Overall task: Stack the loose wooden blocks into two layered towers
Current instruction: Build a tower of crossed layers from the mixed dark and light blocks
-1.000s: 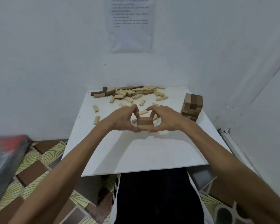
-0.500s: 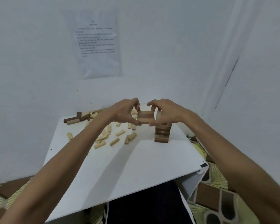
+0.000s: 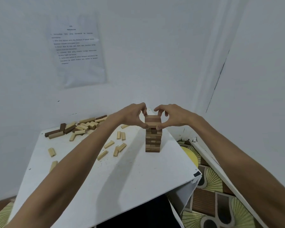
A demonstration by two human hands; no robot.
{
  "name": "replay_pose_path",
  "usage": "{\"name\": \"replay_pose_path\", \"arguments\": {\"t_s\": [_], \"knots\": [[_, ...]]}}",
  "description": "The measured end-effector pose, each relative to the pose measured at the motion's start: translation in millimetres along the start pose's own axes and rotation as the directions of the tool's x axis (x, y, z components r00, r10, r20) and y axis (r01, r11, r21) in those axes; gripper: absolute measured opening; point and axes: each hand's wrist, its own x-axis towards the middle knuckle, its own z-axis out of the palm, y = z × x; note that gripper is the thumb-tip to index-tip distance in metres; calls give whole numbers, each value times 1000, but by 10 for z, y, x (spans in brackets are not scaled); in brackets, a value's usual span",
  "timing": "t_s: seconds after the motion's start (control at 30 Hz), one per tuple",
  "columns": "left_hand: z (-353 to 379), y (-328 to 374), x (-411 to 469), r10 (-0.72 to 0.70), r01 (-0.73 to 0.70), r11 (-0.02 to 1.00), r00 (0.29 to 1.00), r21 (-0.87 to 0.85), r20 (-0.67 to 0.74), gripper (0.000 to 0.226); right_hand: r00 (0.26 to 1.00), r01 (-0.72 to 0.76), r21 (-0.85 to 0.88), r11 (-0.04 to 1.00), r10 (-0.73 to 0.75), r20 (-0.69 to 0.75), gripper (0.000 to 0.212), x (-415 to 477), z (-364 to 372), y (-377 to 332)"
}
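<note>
On corner table (image 3: pixel 122 178), left hand (image 3: pixel 132 115), right hand (image 3: pixel 176 116) pinch block layer (image 3: pixel 152 121) at tower (image 3: pixel 152 142) top.

Both hands, left (image 3: pixel 132 114) and right (image 3: pixel 174 116), pinch a block layer (image 3: pixel 152 121) atop the tower (image 3: pixel 153 140). Loose blocks (image 3: pixel 82 126) lie left of the hands on the bench (image 3: pixel 115 178).

The tower (image 3: pixel 152 142) is banded in pale tan and dark brown, and the block layer (image 3: pixel 152 120) at its top runs tan, dark brown, tan. The loose blocks (image 3: pixel 82 127) are mostly pale tan, a few dark brown, on a white table (image 3: pixel 89 186). The floor (image 3: pixel 211 178) shows yellow-green fan patterns and brown panels; the paper (image 3: pixel 77 50) is white with black print
</note>
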Motion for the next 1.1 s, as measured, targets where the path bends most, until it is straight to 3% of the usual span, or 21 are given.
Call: {"name": "replay_pose_path", "arguments": {"t_s": [1.1], "knots": [[150,-112,98,-12,15,991,1000,-133,25,59,998,-51,-18,999,52,39,89,22,103,70]]}}
